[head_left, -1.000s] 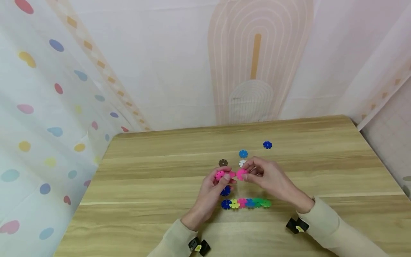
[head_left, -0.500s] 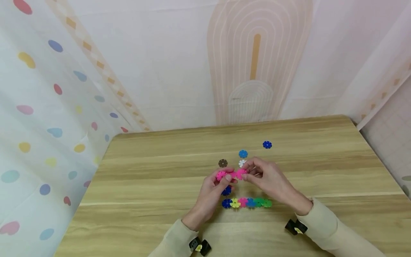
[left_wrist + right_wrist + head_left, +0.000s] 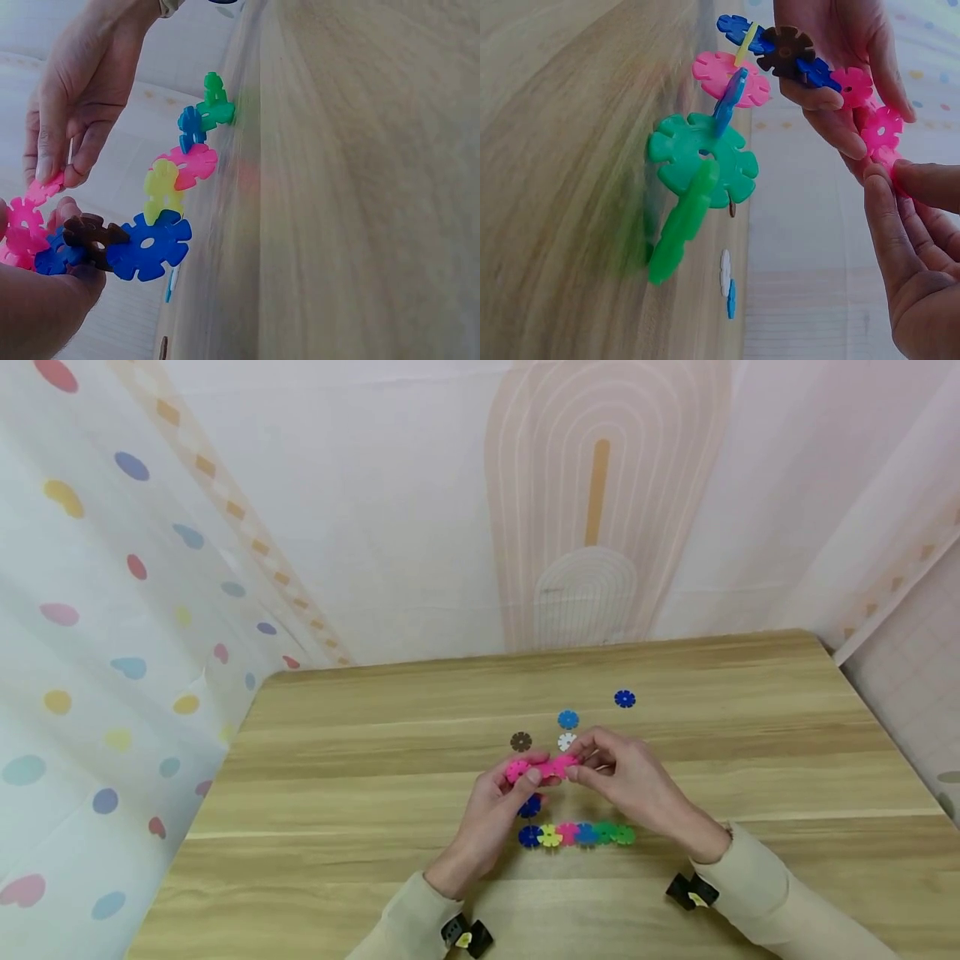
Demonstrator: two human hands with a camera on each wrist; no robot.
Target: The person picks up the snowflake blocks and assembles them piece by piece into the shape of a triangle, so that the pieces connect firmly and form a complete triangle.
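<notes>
Head view: we count four loose discs on the counter (image 3: 375,752).
Chain (image 3: 576,834): six joined discs, near our hands.
Left hand (image 3: 491,810): grip pinching pink discs (image 3: 517,769).
Right hand (image 3: 637,781): grip pinching pink disc (image 3: 564,766), touching theirs.

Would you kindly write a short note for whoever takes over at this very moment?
Left hand grips a short chain of pink, blue and brown discs.
Right hand pinches a pink disc against that chain's pink end.
Done: a six-disc row lies on the table.
Left: seat the pink disc; four loose discs, brown, white, light blue, dark blue, lie beyond the hands.
</notes>
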